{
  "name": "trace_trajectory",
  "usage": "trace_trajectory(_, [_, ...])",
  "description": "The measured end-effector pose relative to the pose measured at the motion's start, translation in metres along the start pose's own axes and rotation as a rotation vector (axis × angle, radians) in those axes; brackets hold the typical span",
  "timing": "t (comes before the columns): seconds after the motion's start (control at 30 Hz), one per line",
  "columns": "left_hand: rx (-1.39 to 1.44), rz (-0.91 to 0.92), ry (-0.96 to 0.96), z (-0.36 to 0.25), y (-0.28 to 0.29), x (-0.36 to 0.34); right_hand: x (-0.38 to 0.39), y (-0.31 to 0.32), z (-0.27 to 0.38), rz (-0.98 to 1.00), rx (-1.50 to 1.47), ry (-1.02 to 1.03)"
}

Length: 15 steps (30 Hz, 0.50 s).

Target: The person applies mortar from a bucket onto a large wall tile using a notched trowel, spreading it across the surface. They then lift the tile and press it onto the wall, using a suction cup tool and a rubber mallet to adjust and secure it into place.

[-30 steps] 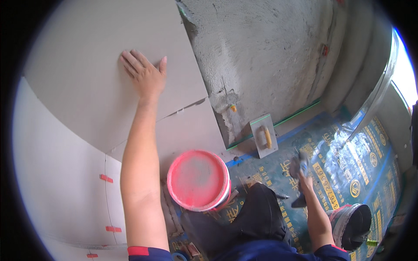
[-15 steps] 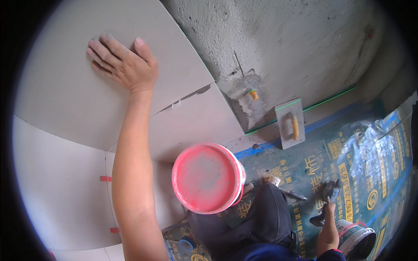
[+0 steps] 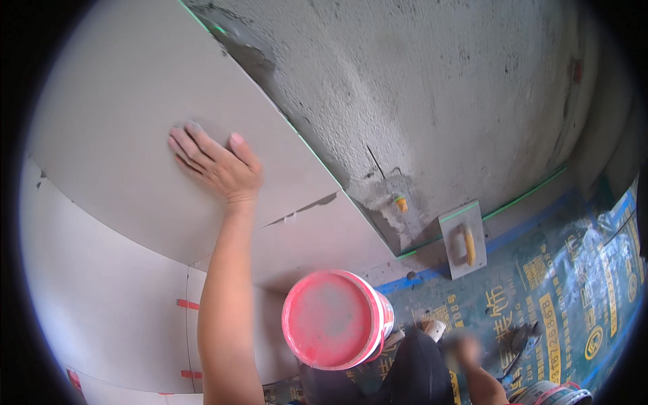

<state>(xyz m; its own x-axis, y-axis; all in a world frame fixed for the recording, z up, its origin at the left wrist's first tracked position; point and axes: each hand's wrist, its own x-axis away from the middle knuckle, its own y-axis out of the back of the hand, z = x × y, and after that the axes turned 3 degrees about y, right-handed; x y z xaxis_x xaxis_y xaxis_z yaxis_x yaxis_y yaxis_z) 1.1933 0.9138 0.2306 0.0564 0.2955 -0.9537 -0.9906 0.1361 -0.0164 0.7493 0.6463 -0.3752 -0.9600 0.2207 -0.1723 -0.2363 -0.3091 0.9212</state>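
Observation:
A large grey wall tile fills the left part of the view. My left hand lies flat on its face, fingers stretched and thumb apart. Below it, a small white clip sits in the joint above a lower tile. My right hand is low beside my knee, smeared by motion, so its fingers cannot be read. Close to it lies a pale, blocky object, partly hidden by my leg. A dark hand tool rests on the floor sheet to the right of that hand.
A pink-topped bucket stands before my knees. A trowel with a yellow handle leans at the wall's foot. A yellow-capped pipe end sticks out of the rough cement wall. Another bucket is at lower right.
My right hand has let go of the dark tool, now on the floor, and moved left towards my knee. My left hand still presses on the tile. The view has tilted upward.

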Motion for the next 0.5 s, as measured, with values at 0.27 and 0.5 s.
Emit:
trace_trajectory(0.27, [-0.021,0.040,0.058,-0.003,0.005,-0.003,-0.012,0.023,-0.044,-0.189,0.225,0.312])
trace_trajectory(0.5, [0.026,0.010,0.067,-0.006,0.001,-0.011,-0.168,0.234,0.100,0.161,-1.113,-0.396])
